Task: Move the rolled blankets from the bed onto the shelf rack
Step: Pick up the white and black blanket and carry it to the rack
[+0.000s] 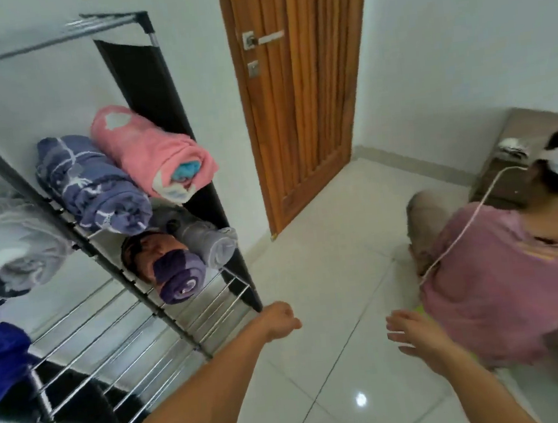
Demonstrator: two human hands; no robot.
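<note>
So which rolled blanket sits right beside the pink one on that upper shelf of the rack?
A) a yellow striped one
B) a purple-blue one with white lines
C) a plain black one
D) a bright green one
B: the purple-blue blanket with white lines lies directly alongside the pink blanket on the same upper tier of the shelf rack.
</note>
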